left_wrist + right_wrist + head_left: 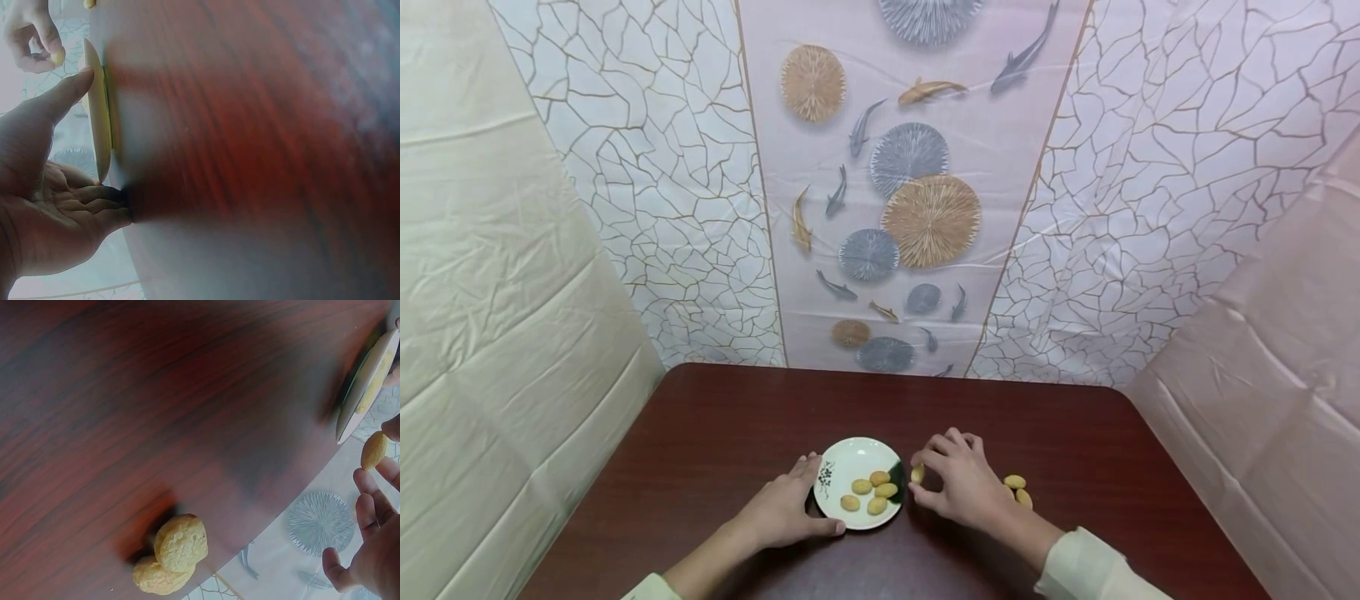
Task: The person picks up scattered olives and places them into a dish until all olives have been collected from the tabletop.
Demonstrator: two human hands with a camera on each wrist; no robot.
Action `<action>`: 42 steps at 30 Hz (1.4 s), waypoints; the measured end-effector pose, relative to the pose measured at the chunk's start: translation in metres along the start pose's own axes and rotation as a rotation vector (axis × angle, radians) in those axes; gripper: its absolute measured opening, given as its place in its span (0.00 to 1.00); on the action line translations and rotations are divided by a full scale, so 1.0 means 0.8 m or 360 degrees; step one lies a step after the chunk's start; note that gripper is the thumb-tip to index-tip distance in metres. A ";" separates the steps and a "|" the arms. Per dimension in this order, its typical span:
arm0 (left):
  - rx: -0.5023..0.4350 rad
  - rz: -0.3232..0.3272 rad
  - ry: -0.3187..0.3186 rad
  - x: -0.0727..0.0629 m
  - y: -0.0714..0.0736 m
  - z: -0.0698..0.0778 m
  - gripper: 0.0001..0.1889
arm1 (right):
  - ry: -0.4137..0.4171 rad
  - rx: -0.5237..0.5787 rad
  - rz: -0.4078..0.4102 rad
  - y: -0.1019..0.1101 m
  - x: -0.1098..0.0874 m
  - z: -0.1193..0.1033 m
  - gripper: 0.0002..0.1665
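Observation:
A white plate (842, 467) with a dark floral print and a dark green edge patch stands on the table. Several small golden-yellow oval pastries (861, 486) lie on it. My left hand (778, 510) holds the plate's left side, thumb on the near rim and fingers at the far-left rim. Just right of the plate, my right hand (958, 483) pinches another oval pastry (374, 450) between thumb and fingertips, above the tabletop. Beyond that hand's wrist side, a small cluster of loose pastries (181, 542) rests on the table, partly hidden by the hand in the head view.
The dark red-brown wooden table (737, 425) has rounded far corners. Behind it hangs a patterned cloth (880, 292) with fish and round motifs, and plain beige cloth (497, 333) drapes both sides.

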State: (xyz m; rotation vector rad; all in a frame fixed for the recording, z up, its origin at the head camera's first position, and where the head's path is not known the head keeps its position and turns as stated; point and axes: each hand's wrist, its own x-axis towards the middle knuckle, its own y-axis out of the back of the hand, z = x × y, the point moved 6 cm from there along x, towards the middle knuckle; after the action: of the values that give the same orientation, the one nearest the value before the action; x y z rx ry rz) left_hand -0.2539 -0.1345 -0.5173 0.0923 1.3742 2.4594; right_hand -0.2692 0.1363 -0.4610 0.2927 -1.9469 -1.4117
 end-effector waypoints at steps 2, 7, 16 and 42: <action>0.0006 0.0003 0.0004 0.000 0.000 0.000 0.69 | 0.0016 -0.0005 0.0011 -0.001 0.001 -0.001 0.13; 0.0009 0.0011 0.0003 -0.002 0.001 0.000 0.68 | 0.0011 0.0013 -0.0024 -0.008 0.003 -0.003 0.13; -0.0010 0.0021 -0.0007 -0.006 0.002 0.004 0.67 | -0.0012 0.0042 -0.0122 -0.018 0.004 -0.007 0.12; -0.0011 0.0015 -0.0021 -0.004 0.003 0.004 0.67 | 0.0027 0.0100 -0.0188 -0.040 0.021 -0.003 0.12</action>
State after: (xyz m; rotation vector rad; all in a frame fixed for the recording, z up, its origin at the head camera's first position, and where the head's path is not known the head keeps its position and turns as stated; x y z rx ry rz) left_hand -0.2510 -0.1336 -0.5133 0.1131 1.3626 2.4666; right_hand -0.2868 0.1135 -0.4823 0.4540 -1.9906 -1.4196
